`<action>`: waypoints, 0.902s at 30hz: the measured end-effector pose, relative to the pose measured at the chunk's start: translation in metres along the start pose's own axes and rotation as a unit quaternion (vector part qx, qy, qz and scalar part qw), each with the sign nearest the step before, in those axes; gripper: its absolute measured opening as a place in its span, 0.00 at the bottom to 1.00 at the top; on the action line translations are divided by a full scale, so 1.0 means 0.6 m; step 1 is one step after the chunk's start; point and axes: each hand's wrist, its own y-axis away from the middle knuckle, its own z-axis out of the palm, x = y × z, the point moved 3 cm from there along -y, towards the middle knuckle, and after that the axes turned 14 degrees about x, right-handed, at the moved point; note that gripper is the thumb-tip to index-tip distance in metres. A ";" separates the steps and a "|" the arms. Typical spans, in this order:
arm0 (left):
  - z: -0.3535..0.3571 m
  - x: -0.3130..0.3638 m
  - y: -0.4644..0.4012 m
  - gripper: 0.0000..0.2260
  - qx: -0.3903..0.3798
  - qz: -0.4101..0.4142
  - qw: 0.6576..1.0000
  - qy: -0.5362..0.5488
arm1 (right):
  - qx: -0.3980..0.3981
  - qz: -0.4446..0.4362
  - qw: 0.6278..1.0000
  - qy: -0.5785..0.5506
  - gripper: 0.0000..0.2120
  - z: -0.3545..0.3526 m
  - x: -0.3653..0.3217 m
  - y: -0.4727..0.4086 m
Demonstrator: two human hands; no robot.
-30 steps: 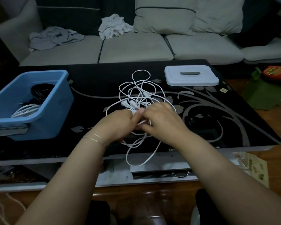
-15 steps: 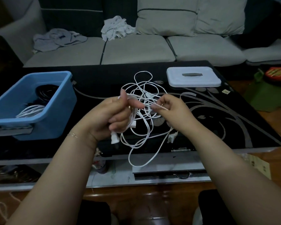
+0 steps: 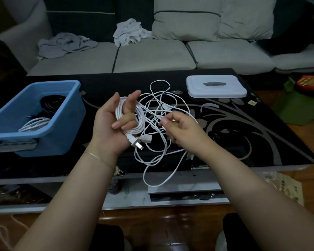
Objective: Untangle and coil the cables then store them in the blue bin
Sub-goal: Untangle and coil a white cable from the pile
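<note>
- The left hand [image 3: 110, 122] is raised palm-up over the glossy black table with a grey floral pattern [image 3: 243, 142]. A few turns of thin white cable [image 3: 134, 122] are wound round its curled middle fingers, the forefinger and thumb point upward, and a white plug [image 3: 136, 144] hangs below the palm.
- The right hand [image 3: 181, 130] pinches a strand of the same cable between thumb and forefinger, its other fingers curled in.
- The loose white tangle [image 3: 159, 113] lies between and beyond the hands, one long loop drooping over the table's near edge.
- The blue plastic bin [image 3: 62, 134] stands to the left, holding coiled black and white cables.
- To wind well, I judge: feed slack gently with the right hand, free each crossing before pulling, and keep the turns even.
</note>
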 end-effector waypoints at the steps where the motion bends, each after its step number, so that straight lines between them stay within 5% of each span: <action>1: 0.003 -0.001 0.002 0.17 0.026 0.022 0.999 -0.013 | 0.001 -0.008 1.000 0.016 0.05 0.004 0.001 0.001; 8: 0.005 0.003 -0.003 0.12 0.119 0.100 0.981 -0.117 | 0.081 -0.041 0.991 0.103 0.06 -0.009 0.003 0.000; 12: 0.007 0.008 -0.002 0.13 0.105 0.097 0.973 -0.183 | 0.165 -0.060 0.976 0.129 0.07 -0.036 -0.011 0.002; 17: 0.017 -0.003 0.004 0.15 0.132 0.139 0.967 -0.170 | 0.033 -0.041 0.947 0.317 0.06 -0.016 -0.003 0.020; 21: 0.026 -0.011 0.012 0.07 0.121 0.177 0.956 -0.201 | -0.031 -0.094 0.922 0.375 0.10 0.012 -0.026 0.047; 27: 0.029 -0.028 0.014 0.04 0.105 0.272 0.828 -0.478 | -0.111 -0.164 0.881 0.429 0.17 0.010 -0.041 0.054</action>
